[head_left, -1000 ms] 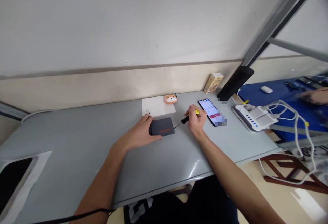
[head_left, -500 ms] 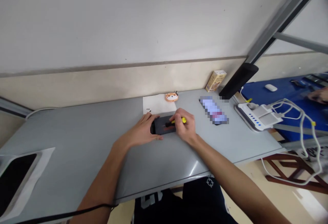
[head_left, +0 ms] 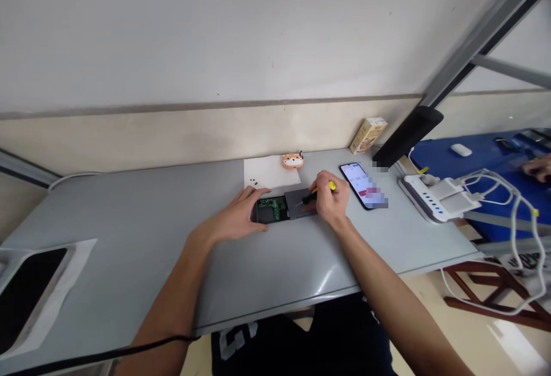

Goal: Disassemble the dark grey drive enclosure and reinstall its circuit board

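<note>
My left hand (head_left: 239, 221) rests fingers spread on the open device (head_left: 284, 208), green board showing, near the surface's far edge. My right hand (head_left: 333, 202) pinches a yellow screwdriver (head_left: 317, 192) over its dark cover (head_left: 301, 204). Phone (head_left: 360, 183) just right.

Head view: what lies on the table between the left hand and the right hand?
The small dark device, its cover slid right so a green circuit board shows. The left hand steadies it; the right hand holds a screwdriver.
</note>
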Demonstrator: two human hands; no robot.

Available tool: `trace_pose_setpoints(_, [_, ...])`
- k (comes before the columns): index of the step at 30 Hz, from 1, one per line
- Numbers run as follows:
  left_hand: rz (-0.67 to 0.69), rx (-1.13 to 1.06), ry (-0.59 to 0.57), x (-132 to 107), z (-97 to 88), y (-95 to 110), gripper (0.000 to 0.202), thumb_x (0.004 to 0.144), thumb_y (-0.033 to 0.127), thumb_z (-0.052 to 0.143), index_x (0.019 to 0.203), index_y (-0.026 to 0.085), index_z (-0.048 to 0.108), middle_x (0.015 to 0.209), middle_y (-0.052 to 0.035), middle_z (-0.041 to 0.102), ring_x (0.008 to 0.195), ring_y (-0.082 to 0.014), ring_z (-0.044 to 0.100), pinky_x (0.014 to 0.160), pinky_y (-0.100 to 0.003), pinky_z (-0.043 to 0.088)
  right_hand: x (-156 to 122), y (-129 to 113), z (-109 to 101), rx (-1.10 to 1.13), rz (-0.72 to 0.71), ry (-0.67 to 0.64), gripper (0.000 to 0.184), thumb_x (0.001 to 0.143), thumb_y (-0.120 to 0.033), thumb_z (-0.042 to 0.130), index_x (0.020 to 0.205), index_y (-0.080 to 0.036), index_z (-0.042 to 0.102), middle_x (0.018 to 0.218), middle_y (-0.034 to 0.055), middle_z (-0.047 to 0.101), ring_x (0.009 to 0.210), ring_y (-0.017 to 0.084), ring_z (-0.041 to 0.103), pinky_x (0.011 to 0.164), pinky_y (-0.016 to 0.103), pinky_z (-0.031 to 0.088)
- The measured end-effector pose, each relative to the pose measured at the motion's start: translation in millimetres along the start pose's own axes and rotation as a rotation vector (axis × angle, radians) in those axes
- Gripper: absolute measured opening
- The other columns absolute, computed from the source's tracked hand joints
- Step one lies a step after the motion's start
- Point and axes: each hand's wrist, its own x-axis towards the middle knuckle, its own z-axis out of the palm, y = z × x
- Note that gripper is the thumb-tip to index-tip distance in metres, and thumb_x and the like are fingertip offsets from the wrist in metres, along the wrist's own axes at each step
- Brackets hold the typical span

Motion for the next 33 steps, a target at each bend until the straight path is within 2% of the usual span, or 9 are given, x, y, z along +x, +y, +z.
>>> trace_pose_setpoints(5, [0.016,-0.021,0.005,-1.7,-2.4,-2.8,0.082,0.077,0.047,0.081,0.152,0.037,0.047,0.138,-0.0078,0.053,0.131,-0.0328,0.055,0.106,-0.044,0.050,7.7,6.5,-7.1,-0.035,0.022,0.103,0.046,0.098,-0.036,0.044,0.055,-0.022,0.052,0.050,-0.0018,0.047,0.050,0.014,0.044,0.055,0.031,0.034])
trace_pose_setpoints(9, [0.057,0.007,0.015,0.4,0.9,4.9,0.075,0.080,0.045,0.079,0.149,0.037,0.050,0.136,-0.0073,0.052,0.131,-0.0319,0.052,0.113,-0.046,0.045,9.0,8.5,-6.5,-0.011,0.008,0.182,0.047,0.098,-0.036,0.042,0.055,-0.022,0.055,0.052,-0.0003,0.049,0.052,0.014,0.047,0.054,0.030,0.034])
trace_pose_setpoints(12, [0.108,0.069,0.053,4.4,6.9,15.7,0.069,0.081,0.047,0.079,0.144,0.038,0.052,0.139,-0.0064,0.049,0.137,-0.0328,0.045,0.119,-0.050,0.038,6.6,8.9,-4.2,0.049,-0.010,0.123,0.046,0.098,-0.036,0.044,0.055,-0.022,0.055,0.053,-0.0001,0.053,0.053,0.014,0.049,0.055,0.030,0.035])
trace_pose_setpoints(15, [0.149,0.115,0.073,7.8,11.5,23.8,0.064,0.082,0.047,0.079,0.140,0.036,0.054,0.140,-0.0058,0.050,0.138,-0.0321,0.044,0.120,-0.051,0.037,3.6,9.0,-3.3,0.097,-0.013,0.020,0.046,0.097,-0.034,0.046,0.053,-0.021,0.054,0.051,-0.0010,0.053,0.050,0.013,0.048,0.054,0.030,0.035])
trace_pose_setpoints(22, [0.193,0.154,0.101,10.6,12.5,24.8,0.058,0.087,0.037,0.075,0.140,0.031,0.053,0.139,-0.0067,0.053,0.136,-0.0303,0.047,0.121,-0.052,0.034,-1.3,3.0,-0.6,0.056,-0.083,-0.150,0.046,0.097,-0.029,0.047,0.054,-0.020,0.057,0.052,-0.0015,0.054,0.050,0.012,0.049,0.056,0.028,0.036])
trace_pose_setpoints(25, [0.206,0.135,0.117,9.7,11.5,26.7,0.056,0.086,0.036,0.077,0.138,0.030,0.055,0.138,-0.0073,0.052,0.136,-0.0297,0.047,0.120,-0.050,0.036,-2.2,1.7,1.0,0.061,-0.090,-0.180,0.045,0.097,-0.028,0.047,0.054,-0.019,0.057,0.053,-0.0012,0.055,0.052,0.011,0.050,0.057,0.028,0.036])
trace_pose_setpoints(30, [0.250,0.102,0.111,9.9,14.2,32.9,0.034,0.086,0.041,0.079,0.117,0.031,0.069,0.133,-0.0055,0.053,0.132,-0.0284,0.048,0.119,-0.050,0.036,0.9,6.7,1.8,0.144,0.063,-0.037,0.044,0.095,-0.034,0.046,0.055,-0.020,0.057,0.053,-0.0014,0.053,0.051,0.012,0.048,0.054,0.028,0.037])
trace_pose_setpoints(33, [0.307,0.079,0.141,14.5,20.4,30.6,0.016,0.093,0.041,0.073,0.105,0.030,0.074,0.125,-0.0045,0.057,0.126,-0.0254,0.051,0.115,-0.047,0.039,3.5,10.4,3.9,0.175,0.151,0.054,0.041,0.094,-0.034,0.045,0.057,-0.021,0.057,0.058,-0.0010,0.054,0.056,0.013,0.048,0.054,0.027,0.037])
